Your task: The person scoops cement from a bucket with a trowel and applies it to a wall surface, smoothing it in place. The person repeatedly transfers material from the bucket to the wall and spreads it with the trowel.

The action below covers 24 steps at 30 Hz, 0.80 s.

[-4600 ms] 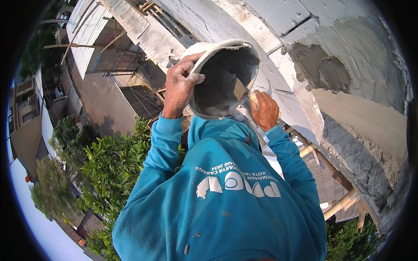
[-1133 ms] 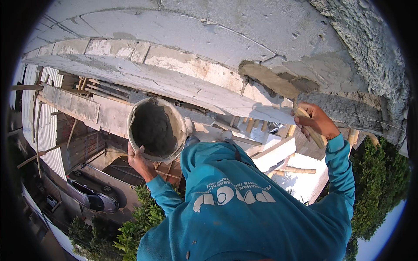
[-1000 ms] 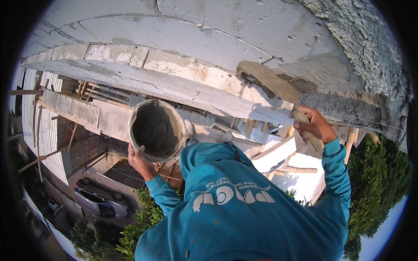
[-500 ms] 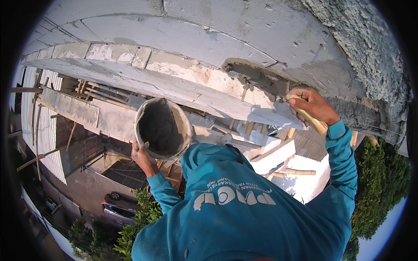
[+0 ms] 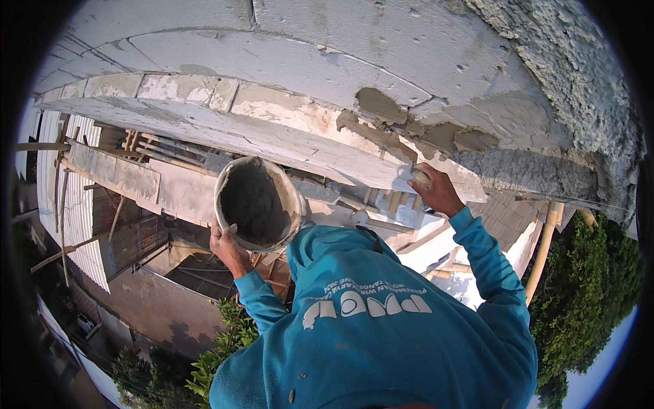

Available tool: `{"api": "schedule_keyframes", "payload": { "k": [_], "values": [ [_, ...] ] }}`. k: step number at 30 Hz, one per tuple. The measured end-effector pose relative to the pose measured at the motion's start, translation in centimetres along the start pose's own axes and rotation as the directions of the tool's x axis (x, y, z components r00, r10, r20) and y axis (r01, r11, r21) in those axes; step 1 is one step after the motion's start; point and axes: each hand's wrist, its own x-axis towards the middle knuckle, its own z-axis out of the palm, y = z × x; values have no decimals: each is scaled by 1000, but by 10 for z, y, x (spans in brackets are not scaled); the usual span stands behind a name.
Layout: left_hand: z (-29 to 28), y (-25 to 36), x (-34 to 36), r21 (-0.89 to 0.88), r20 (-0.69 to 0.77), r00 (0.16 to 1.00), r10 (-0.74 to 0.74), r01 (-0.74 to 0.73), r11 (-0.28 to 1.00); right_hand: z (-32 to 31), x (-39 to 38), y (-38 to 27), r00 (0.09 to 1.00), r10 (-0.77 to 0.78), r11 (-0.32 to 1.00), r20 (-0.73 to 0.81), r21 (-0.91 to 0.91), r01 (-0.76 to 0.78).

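My left hand (image 5: 228, 247) grips the mortar bucket (image 5: 259, 203) under its rim; heavy, I'd judge. Right hand (image 5: 436, 192) clasps a trowel handle (image 5: 420, 178).

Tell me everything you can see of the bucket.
The bucket is round, with a pale rim smeared in grey mortar. It is tilted so its open mouth faces the camera, and the inside is coated dark grey with wet mortar. The left hand grips its lower rim, holding it up just below the block wall. Nothing else touches it.
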Motion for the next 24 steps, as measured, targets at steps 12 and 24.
{"api": "schedule_keyframes", "payload": {
  "k": [12, 24],
  "values": [
    [8, 17, 0, 41, 6, 1000, -14, 13, 999, 52, 26, -12, 994, -8, 998, -110, -58, 2],
    [19, 25, -1, 64, 32, 998, -52, 50, 997, -38, 8, -38, 980, 82, 997, -180, 8, -82]
  ]
}}
